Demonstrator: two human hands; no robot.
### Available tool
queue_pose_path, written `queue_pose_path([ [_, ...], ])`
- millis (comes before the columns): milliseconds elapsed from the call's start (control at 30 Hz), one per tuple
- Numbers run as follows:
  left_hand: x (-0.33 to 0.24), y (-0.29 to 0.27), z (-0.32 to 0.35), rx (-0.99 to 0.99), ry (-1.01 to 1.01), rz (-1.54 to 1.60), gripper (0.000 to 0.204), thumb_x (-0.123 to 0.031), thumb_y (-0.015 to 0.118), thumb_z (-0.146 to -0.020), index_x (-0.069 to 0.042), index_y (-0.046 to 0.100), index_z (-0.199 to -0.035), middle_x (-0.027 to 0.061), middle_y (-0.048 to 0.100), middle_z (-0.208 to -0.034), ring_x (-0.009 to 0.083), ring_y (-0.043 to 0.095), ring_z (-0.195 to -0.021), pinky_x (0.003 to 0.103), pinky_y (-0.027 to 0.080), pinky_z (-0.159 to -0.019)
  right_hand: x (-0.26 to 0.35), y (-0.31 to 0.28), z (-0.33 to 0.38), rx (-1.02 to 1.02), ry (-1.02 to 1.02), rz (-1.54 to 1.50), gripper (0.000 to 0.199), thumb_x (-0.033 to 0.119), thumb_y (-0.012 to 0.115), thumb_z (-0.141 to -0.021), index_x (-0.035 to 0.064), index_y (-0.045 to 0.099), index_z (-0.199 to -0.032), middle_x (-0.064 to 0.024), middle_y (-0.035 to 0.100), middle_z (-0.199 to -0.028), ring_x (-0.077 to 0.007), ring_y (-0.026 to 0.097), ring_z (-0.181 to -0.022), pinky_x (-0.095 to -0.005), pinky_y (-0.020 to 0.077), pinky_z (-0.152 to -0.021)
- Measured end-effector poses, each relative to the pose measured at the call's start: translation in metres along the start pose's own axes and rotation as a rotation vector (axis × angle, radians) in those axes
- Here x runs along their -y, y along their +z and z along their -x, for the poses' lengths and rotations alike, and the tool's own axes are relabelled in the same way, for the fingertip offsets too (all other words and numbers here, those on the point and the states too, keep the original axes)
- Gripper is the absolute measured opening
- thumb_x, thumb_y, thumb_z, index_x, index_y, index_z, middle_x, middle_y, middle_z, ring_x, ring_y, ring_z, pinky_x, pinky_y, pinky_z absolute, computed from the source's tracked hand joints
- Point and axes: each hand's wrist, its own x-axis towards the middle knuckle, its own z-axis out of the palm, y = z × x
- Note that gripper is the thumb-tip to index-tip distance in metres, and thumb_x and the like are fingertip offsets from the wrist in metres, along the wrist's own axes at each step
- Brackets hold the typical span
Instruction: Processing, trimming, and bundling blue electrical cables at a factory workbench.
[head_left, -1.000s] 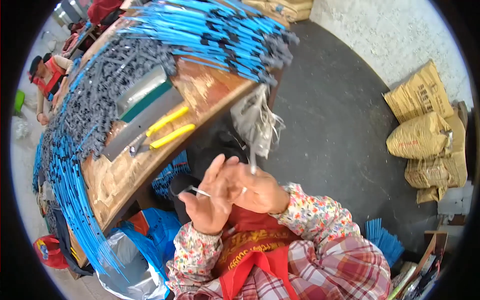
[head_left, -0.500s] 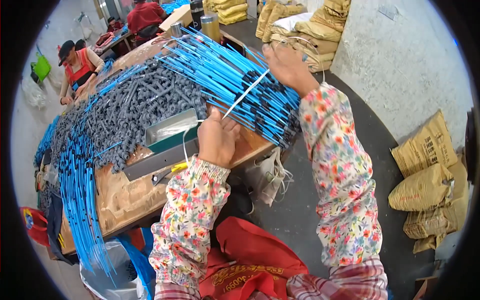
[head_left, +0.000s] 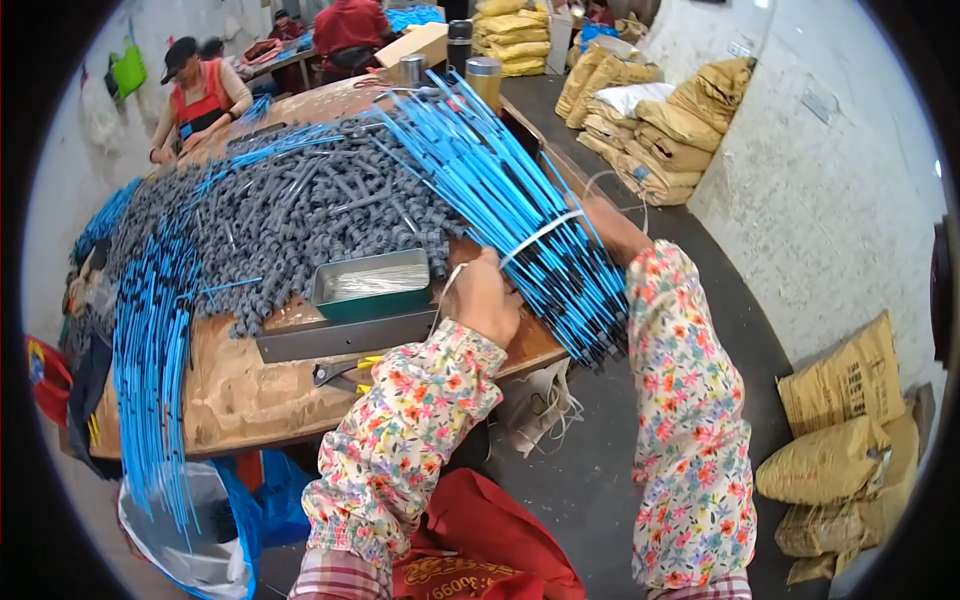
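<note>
A large bundle of thin blue rods with black sections [head_left: 520, 190] lies slanting at the table's right edge, its black ends jutting past the edge. Across the top of it runs a narrow white strap [head_left: 545, 235]. My left hand [head_left: 484, 300] pinches the strap on the bundle's left side, and a loose end loops down by the wrist. At the right side my right hand [head_left: 614, 230] is closed on the strap, its fingers partly hidden behind the rods. Another strap length curls above that hand. Whether the strap passes fully underneath is hidden.
Grey ribbed plastic parts [head_left: 330, 180] are heaped on the wooden table [head_left: 240, 395]. A green tin of thin pale pieces [head_left: 372, 283] and yellow-handled pliers [head_left: 345, 372] sit nearby. More blue rods [head_left: 155, 350] overhang the left edge. Sacks [head_left: 835, 440] stand right. A co-worker [head_left: 200, 95] sits far left.
The strap has gone from a straight slant to a curve lying over the rods. My right hand has come down along the bundle's side. The whole view has shifted.
</note>
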Motion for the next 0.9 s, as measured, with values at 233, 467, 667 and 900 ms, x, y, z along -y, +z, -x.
queue_pose_path([
  [233, 0.019, 0.001, 0.037, 0.056, 0.326, -0.057, 0.028, -0.022, 0.038, -0.099, -0.003, 0.057, -0.098, 0.008, 0.059, -0.098, 0.0189, 0.054, -0.089, 0.031, 0.042, -0.083, 0.036, -0.008, 0.064, -0.104, 0.16, -0.679, 0.039, 0.032, 0.049, -0.094, -0.0037, 0.062, -0.102, -0.0125, 0.067, -0.091, -0.0148, 0.056, -0.082, -0.0321, 0.0448, -0.079],
  [467, 0.028, -0.023, 0.136, 0.198, 0.473, -0.46, 0.033, -0.025, 0.038, -0.1, 0.005, 0.052, -0.1, 0.0076, 0.052, -0.089, 0.0159, 0.045, -0.082, 0.03, 0.038, -0.079, 0.018, 0.001, 0.174, -0.058, 0.202, -0.836, 0.048, 0.035, 0.04, -0.098, -0.0038, 0.049, -0.124, -0.0133, 0.063, -0.107, -0.0187, 0.063, -0.093, -0.0325, 0.0535, -0.081],
  [667, 0.071, -0.099, 0.188, 0.111, 0.446, -0.447, 0.042, -0.03, 0.038, -0.1, 0.007, 0.05, -0.115, 0.007, 0.05, -0.085, 0.0135, 0.041, -0.078, 0.03, 0.037, -0.072, 0.023, 0.098, 0.274, -0.024, 0.139, -0.514, 0.041, 0.033, 0.035, -0.1, -0.0006, 0.057, -0.107, -0.0089, 0.065, -0.092, -0.0177, 0.063, -0.076, -0.0316, 0.054, -0.067],
  [900, 0.059, -0.153, 0.202, 0.111, 0.613, -0.554, 0.047, -0.031, 0.039, -0.1, 0.007, 0.048, -0.127, 0.0054, 0.054, -0.089, 0.0086, 0.044, -0.08, 0.027, 0.037, -0.069, 0.029, 0.221, 0.314, -0.096, 0.624, -1.863, 0.047, 0.04, 0.036, -0.098, 0.0021, 0.055, -0.119, -0.0131, 0.064, -0.104, -0.0234, 0.064, -0.089, -0.0372, 0.0542, -0.079],
])
